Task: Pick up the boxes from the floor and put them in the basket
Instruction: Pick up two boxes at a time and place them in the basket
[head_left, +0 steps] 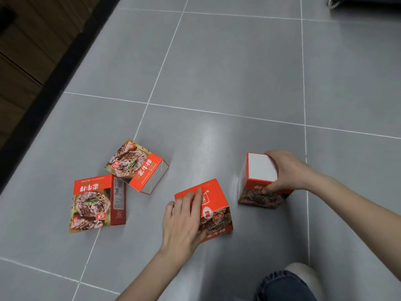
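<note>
1. Grasping is the step in hand. The right hand (288,172) grips the upright box (260,168) standing on the floor (217,72) at near right, fingers curled over its white top and thumb pressed on the near face.
2. The left hand (184,222) rests on the middle box (213,210), fingers nearly straight and slightly spread across its red top. That grip looks not yet closed.
3. The tilted box (138,166) and the flat box (97,203) wait further left, apparently touching.
4. The next move calls for closing the left fingers, lifting both boxes and finding the basket, which is out of view.
</note>
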